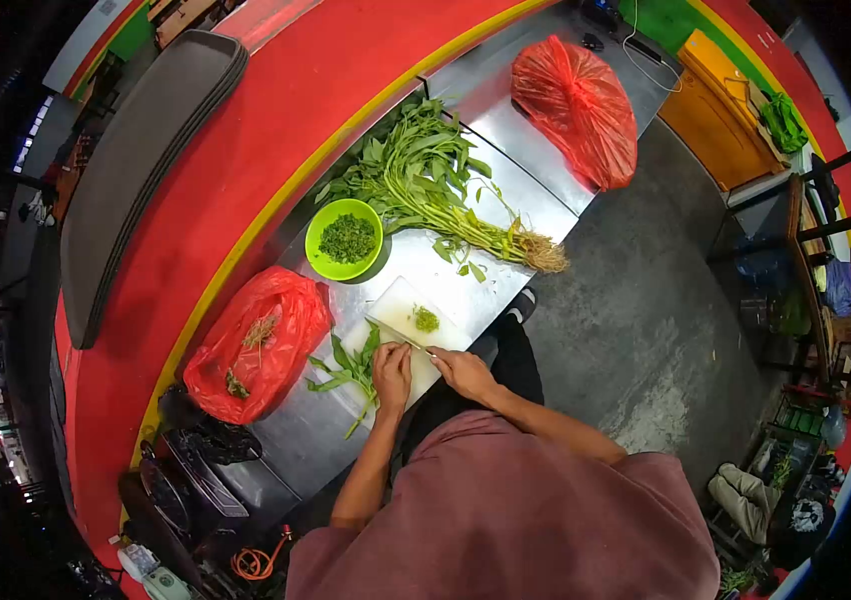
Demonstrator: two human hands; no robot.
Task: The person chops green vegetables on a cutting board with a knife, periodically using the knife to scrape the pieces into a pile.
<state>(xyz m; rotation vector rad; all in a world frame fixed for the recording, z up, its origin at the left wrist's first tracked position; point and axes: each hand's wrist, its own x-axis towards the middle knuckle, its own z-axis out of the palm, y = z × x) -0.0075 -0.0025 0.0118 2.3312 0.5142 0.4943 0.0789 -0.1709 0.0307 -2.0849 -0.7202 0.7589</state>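
Gripping a knife (409,342) by its handle, the right hand (466,376) is closed, fingers wrapped round it, at the near right side of a white board (396,302). The blade runs to the far left across the board, passing just beside the left hand (393,375). That hand is bunched, fingers curled in over some sprigs (354,368); leaves show to its left and a stem reaches toward the near side. The fingertips are hidden, so I cannot tell how firmly they hold anything.

On the board, to the far side of the blade, lies a small pile of cut greens (426,319). A lime bowl (378,258) stands beyond the board to the far left, with chopped leaves (348,238) in it. Farther off, a large bunch (426,185) lies across the metal table (436,272), its leaves to the far left and its pale roots (544,252) to the right.

Left of the sprigs, an open red bag (298,300) holds scraps (260,331). Another red bag (578,115), gathered at the top, sits at the far right of the table. Dark trays (161,170) lie on the red counter (291,110) at the left.
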